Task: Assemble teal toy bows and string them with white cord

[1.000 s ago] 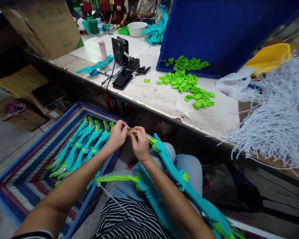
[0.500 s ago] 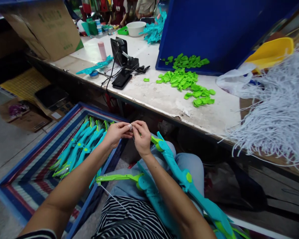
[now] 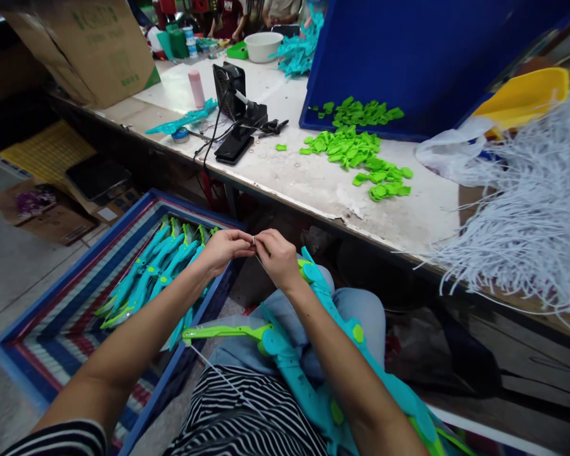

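Note:
My left hand (image 3: 224, 250) and my right hand (image 3: 278, 258) meet above my knees, fingertips pinched together on a thin white string (image 3: 223, 375). Only a tiny bit of it shows between the fingers, so a knot or loop there cannot be made out. Across my lap rests a teal plastic toy bow (image 3: 289, 370) with a green limb (image 3: 228, 331). From that limb's tip, the string runs down over my striped shirt. A second teal length (image 3: 335, 310) lies over my thighs, partly behind my right forearm; whether both are one bow is unclear.
Left of my legs, a blue-rimmed crate (image 3: 76, 269) holds several teal and green bows (image 3: 164, 263). On the table are green plastic pieces (image 3: 349, 147), a small black fan (image 3: 230, 88), a phone (image 3: 234, 149), a blue bin (image 3: 389, 57) and a heap of white strings (image 3: 522, 234).
Both hands stay together; my right hand has shifted slightly right and its wrist has turned. The white loop seen between the fingers now shows as only a small bit. The view has shifted a little.

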Available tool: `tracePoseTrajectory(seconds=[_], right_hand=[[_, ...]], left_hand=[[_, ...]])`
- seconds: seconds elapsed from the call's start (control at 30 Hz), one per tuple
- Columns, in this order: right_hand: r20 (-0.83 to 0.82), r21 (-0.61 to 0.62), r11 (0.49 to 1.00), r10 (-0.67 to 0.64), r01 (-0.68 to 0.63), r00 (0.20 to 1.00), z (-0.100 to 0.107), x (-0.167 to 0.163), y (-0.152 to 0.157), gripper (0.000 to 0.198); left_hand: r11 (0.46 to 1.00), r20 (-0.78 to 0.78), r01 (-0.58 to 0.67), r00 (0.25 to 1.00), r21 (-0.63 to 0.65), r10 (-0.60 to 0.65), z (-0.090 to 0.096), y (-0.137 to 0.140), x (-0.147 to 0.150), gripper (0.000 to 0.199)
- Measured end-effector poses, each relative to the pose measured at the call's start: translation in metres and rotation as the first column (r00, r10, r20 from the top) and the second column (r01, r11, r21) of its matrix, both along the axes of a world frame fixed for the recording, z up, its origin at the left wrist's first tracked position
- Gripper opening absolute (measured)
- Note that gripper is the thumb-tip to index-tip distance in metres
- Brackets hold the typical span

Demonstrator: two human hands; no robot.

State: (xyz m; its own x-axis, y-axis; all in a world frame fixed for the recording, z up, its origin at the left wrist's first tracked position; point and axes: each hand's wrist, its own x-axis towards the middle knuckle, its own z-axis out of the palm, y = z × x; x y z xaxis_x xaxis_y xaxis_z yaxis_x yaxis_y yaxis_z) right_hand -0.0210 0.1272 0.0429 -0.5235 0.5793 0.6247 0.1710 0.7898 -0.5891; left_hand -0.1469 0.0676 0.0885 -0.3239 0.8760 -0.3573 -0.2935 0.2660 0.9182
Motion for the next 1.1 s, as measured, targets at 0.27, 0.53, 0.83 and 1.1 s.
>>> tracePoseTrajectory(seconds=[0.27, 0.53, 0.83, 1.1], right_hand=[[0.01, -0.005, 0.999, -0.034, 0.034, 0.999, -0.009, 0.006, -0.007, 0.018], [0.046, 0.058, 0.998, -0.031, 0.029, 0.998, -0.021, 0.006, -0.023, 0.021], [0.128, 0.164, 0.981, -0.121, 0.1, 0.984, -0.027, 0.003, -0.023, 0.021], [0.142, 0.037, 0.992, -0.128, 0.124, 0.982, -0.013, 0.039, -0.02, 0.018]], left_hand=[[0.996, -0.504, 0.084, 0.86, -0.019, -0.083, -0.009, -0.004, 0.001, 0.012], [0.949, -0.541, 0.299, 0.784, -0.099, -0.303, -0.009, -0.016, -0.009, 0.019], [0.96, -0.728, 0.275, 0.648, -0.05, -0.223, -0.027, -0.028, -0.008, 0.028], [0.971, -0.463, 0.235, 0.866, 0.045, -0.189, -0.02, -0.035, -0.016, 0.034]])
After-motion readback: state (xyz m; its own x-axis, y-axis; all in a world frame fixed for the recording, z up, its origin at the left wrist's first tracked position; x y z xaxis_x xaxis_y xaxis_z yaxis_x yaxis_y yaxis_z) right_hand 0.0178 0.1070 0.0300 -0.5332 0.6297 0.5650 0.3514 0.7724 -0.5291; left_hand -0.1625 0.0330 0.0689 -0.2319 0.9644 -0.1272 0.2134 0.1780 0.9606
